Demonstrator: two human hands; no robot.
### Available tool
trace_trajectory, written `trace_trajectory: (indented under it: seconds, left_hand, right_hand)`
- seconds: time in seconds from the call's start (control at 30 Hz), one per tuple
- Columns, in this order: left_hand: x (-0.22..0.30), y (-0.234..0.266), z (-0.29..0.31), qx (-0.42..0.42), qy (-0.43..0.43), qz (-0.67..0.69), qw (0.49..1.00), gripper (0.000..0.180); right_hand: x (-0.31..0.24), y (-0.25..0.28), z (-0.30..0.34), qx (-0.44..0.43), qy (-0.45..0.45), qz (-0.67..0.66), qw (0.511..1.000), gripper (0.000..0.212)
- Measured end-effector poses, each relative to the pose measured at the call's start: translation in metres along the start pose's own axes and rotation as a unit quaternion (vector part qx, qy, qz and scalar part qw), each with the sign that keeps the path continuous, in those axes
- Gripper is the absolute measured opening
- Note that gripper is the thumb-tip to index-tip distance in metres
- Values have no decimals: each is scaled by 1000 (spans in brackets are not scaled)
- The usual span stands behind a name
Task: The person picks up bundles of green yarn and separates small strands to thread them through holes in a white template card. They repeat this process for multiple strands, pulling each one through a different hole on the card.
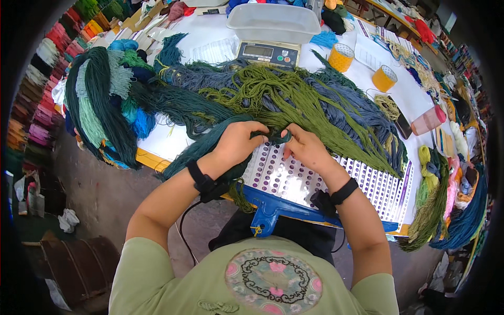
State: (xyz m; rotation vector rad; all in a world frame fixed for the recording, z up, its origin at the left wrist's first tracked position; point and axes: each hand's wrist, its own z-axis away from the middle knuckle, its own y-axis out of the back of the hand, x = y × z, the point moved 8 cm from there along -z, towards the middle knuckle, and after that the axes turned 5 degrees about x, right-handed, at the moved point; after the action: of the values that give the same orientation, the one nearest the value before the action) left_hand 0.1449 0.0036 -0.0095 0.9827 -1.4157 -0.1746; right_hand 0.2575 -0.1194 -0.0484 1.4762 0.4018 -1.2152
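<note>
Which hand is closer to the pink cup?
Right. The right hand is left of the pink cup, with olive-green yarn partly between them; the left hand is farther left, on the dark teal yarn.

A translucent plastic tub (274,24) sits on a digital scale (258,51). To the right are two yellow tape rolls (340,59), then a pink tumbler (429,120) beside a dark smartphone (403,127). Multicoloured skeins (39,123) fill the far left.
</note>
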Motion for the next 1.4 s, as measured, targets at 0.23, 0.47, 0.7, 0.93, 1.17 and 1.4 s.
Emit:
trace_trajectory:
  seconds: [0.23, 0.47, 0.7, 0.93, 1.17, 1.4]
  left_hand:
    - [-14, 53, -3, 115, 115, 271, 949, 13]
    - [20, 0, 16, 55, -63, -13, 996, 18]
    - [-1, 28, 15, -24, 105, 280, 954, 2]
    - [3, 76, 27, -1, 186, 478, 859, 11]
    - [-37, 185, 65, 427, 62, 419, 799, 17]
    - [9, 10, 45, 97, -51, -58, 992, 18]
  right_hand:
    - [7, 2, -1, -1, -9, -19, 1000, 54]
    - [3, -1, -2, 9, 3, -42, 999, 45]
    - [2, -1, 0, 36, 42, -33, 998, 53]
    - [6, 0, 0, 42, 10, -24, 999, 55]
    - [8, 1, -1, 55, 15, -56, 997, 70]
    - [11, 2, -1, 69, 5, -61, 996, 76]
